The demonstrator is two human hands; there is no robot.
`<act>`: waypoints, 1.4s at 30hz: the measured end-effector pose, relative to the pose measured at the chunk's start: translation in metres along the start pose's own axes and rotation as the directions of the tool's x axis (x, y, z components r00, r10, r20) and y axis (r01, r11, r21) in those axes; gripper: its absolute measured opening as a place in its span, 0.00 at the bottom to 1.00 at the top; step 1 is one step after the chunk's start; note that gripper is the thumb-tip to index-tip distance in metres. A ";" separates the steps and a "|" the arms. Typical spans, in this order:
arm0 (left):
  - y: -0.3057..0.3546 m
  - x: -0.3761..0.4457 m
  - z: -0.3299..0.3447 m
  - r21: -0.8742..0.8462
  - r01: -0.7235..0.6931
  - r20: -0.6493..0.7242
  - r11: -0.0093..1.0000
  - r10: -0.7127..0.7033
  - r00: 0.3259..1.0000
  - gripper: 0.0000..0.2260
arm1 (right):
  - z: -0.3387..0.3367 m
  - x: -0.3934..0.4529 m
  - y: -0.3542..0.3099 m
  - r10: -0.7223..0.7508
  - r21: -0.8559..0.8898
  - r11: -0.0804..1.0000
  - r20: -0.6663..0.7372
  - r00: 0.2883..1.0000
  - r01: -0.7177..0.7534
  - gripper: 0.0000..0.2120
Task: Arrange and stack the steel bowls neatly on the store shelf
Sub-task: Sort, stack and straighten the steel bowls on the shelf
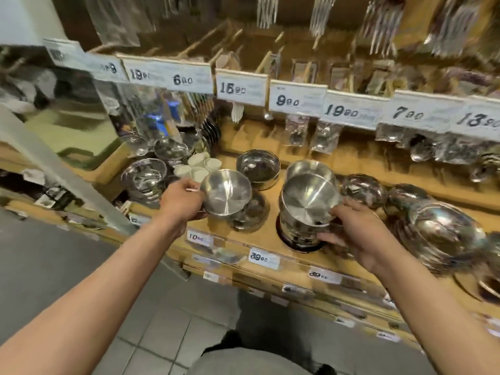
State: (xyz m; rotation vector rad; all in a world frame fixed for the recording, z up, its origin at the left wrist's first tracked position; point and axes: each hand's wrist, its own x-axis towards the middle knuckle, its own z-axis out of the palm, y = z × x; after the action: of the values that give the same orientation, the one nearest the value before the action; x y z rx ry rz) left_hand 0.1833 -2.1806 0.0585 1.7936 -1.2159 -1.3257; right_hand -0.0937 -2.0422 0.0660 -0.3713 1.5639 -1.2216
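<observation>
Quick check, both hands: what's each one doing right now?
Left hand: grips a small shiny steel bowl, tilted, above the wooden shelf.
Right hand: holds the top steel bowl of a stack at its rim and side.

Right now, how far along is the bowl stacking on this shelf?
Partly done. A stack already stands at the back of the wooden shelf. In hand: the left hand holds one tilted bowl, and the right hand grips the top bowl of the front stack. Left: loose bowls on the right and a bowl on the left.
</observation>
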 end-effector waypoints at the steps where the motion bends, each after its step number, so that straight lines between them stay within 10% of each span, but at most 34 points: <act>1: -0.001 0.008 -0.003 0.005 0.004 0.016 1.000 -0.004 1.000 0.07 | 0.013 0.002 0.003 0.012 0.025 1.000 -0.018 1.000 -0.012 0.07; 42: -0.004 0.120 0.048 0.357 -0.419 0.383 0.835 0.278 0.881 0.12 | 0.097 0.023 0.025 0.102 0.129 0.988 -0.124 0.987 -0.086 0.09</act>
State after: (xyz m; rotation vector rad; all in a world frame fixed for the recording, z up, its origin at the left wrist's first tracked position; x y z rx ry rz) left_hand 0.1500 -2.2859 -0.0088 1.5462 -2.0496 -1.2151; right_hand -0.0114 -2.0980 0.0416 -0.1387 1.5890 -1.2825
